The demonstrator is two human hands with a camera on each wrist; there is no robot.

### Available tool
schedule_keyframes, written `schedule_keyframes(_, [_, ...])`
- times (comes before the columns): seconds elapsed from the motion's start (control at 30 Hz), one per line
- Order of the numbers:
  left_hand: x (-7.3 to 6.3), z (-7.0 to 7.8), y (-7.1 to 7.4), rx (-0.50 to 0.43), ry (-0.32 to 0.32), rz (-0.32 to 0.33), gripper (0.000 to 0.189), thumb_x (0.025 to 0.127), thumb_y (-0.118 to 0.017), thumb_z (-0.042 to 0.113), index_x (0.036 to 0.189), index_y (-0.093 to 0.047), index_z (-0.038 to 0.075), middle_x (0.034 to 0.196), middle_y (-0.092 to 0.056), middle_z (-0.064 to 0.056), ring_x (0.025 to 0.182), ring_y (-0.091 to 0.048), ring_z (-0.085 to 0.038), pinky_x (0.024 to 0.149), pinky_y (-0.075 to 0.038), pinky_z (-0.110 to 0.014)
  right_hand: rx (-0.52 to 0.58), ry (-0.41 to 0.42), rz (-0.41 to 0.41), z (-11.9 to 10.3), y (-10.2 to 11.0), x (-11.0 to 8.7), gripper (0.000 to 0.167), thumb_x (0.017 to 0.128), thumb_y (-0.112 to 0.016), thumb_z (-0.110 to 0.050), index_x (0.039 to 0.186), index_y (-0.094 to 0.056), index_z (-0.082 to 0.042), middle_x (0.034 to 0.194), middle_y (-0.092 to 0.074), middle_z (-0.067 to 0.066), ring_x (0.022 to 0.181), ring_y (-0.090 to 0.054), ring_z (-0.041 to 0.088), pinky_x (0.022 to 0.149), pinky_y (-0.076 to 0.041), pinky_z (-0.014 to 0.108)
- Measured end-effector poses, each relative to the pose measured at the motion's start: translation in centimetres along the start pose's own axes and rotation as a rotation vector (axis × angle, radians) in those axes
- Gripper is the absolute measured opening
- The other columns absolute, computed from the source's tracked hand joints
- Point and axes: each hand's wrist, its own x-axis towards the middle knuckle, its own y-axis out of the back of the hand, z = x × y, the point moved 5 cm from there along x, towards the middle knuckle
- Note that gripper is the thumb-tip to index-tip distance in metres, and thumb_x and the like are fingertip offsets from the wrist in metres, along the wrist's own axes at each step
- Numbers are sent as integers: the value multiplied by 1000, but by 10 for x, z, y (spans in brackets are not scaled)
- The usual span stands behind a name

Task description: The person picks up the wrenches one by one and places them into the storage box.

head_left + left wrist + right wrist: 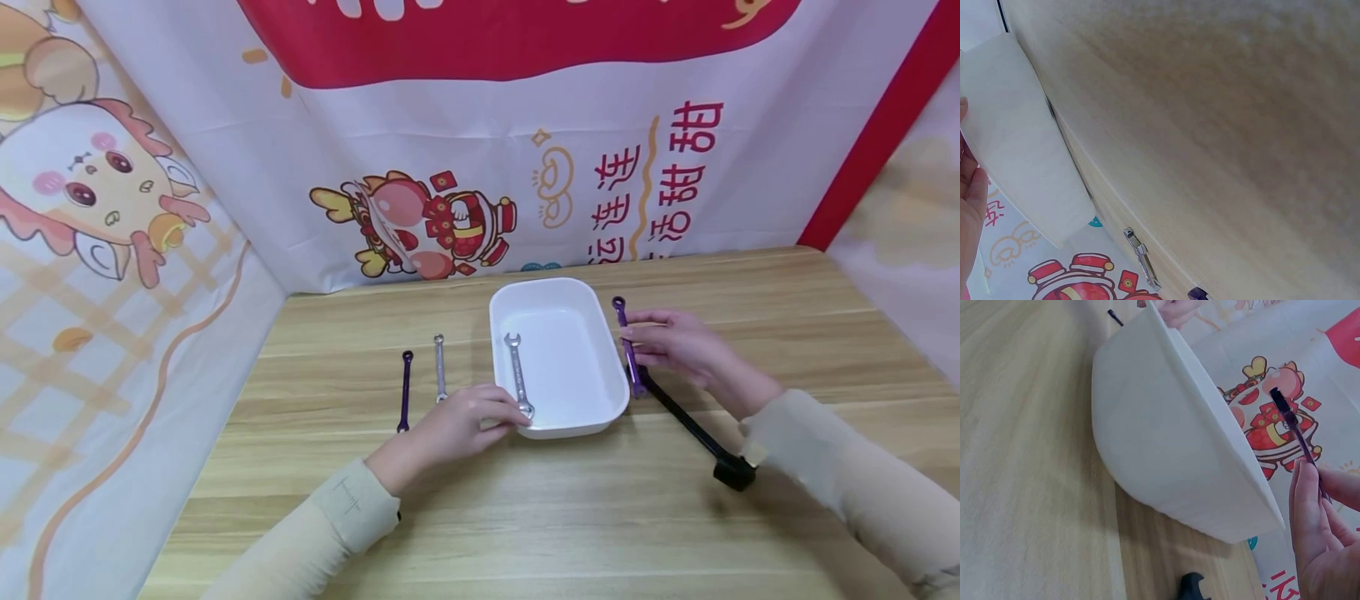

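My left hand [468, 421] is at the near left corner of a white tray [561, 429], pinching the lower end of a silver combination wrench [517, 371]. That wrench slants over the tray's left side, its open end pointing away from me. Just beyond the tray's right rim, my right hand [675, 342] pinches a purple wrench [628, 343] between thumb and fingers. In the right wrist view the purple wrench [1294, 425] stands up from the fingertips, beside the tray [1166, 425]. Only part of my left hand [969, 212] appears in the left wrist view.
Left of the tray lie a smaller silver wrench [440, 367] and a dark purple wrench [406, 392], whose near end is close to my left wrist. A long black tool [690, 425] lies beneath my right forearm. Printed cloth [450, 108] hangs behind the wooden table [585, 517].
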Motion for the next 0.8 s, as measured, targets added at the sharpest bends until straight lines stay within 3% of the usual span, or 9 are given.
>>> schedule_keyframes(0.27, [0,0,-1,4,-10,11,19,92,-77,5,110,-79,11,112,-74,0,109,-66,-12,100,-51,-22,-135,-5,-1,-3,-16,4,46,103,-63,-8,141,-48,12,92,-74,-3,80,-71,8,74,-61,23])
schedule_keyframes(0.57, [0,1,-1,-3,-3,9,20,92,-77,4,110,-79,11,112,-74,-1,109,-66,-12,100,-51,-22,-118,-17,-12,-2,-30,8,48,102,-61,-5,143,-43,13,90,-73,-2,77,-70,7,73,-61,22])
schedule_keyframes(0.8, [0,0,-2,1,4,10,19,92,-77,4,110,-79,11,112,-74,-1,109,-66,-13,100,-51,-23,-146,-65,-8,-6,-36,14,49,103,-63,-9,145,-44,7,95,-73,0,82,-70,10,78,-61,23])
